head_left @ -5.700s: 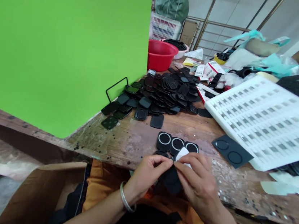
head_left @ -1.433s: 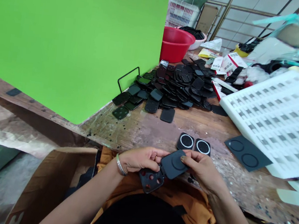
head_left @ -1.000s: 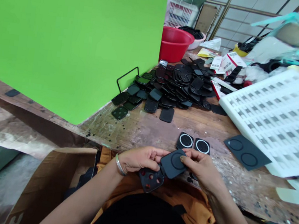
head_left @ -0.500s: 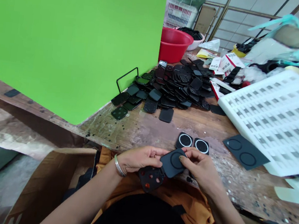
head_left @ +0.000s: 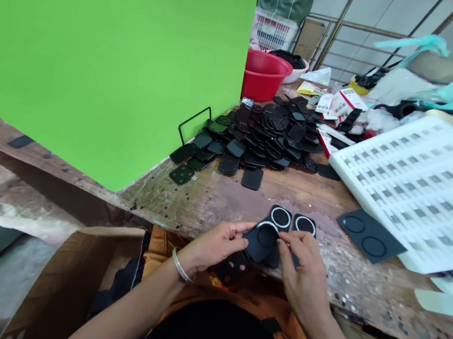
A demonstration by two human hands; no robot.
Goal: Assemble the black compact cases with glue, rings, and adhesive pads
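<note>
My left hand [head_left: 217, 244] and my right hand [head_left: 304, 267] both pinch a black folding pad [head_left: 259, 242] at the near edge of the wooden table [head_left: 222, 202]. The pad's upper square shows a round ring; its lower flap [head_left: 231, 266] with red-showing holes hangs below my left fingers. A silver bangle [head_left: 179, 264] circles my left wrist. Just beyond the pad lie two black squares with white rings [head_left: 280, 217] [head_left: 304, 224]. A large heap of black pads [head_left: 263, 135] lies further back.
A white compartment tray [head_left: 415, 181] fills the right side, with a black two-ring sheet [head_left: 369, 242] beside it. A red basin [head_left: 264, 75] stands at the back. A green panel [head_left: 108, 56] blocks the left. An open cardboard box [head_left: 72, 282] sits below the table edge.
Both hands have lifted the folding pad forward, toward the two ringed squares; its upper square now overlaps them. The lower flap has tucked further under my left hand.
</note>
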